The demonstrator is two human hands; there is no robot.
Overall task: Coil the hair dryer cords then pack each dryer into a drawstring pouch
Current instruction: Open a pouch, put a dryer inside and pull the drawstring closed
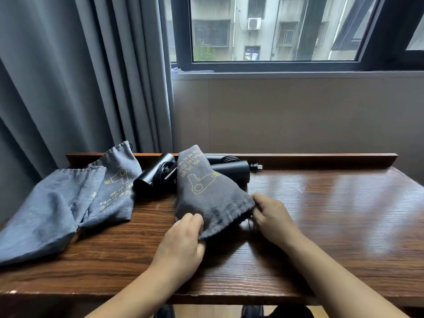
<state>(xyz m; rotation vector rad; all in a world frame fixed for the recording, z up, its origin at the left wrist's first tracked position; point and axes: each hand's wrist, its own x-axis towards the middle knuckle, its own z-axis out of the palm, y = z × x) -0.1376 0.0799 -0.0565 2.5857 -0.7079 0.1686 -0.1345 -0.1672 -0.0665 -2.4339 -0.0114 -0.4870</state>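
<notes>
Grey cloth, soft and limp, makes up the drawstring pouch (206,193) at centre frame on the wooden table (321,214) — best taken at its gathered mouth, where the hem gives purchase. Left hand (183,239) pinches the near-left rim and right hand (273,214) pinches the right rim, both forearms reaching up from the bottom edge. Behind it lie two black hair dryers (153,175) — stiff, heavier — with spare pouches (68,198) at left.

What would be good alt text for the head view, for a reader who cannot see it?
Both hands grip the gathered mouth of a grey drawstring pouch on a wooden table: left hand, right hand. Two black hair dryers lie behind it, with two more pouches at the left.
</notes>
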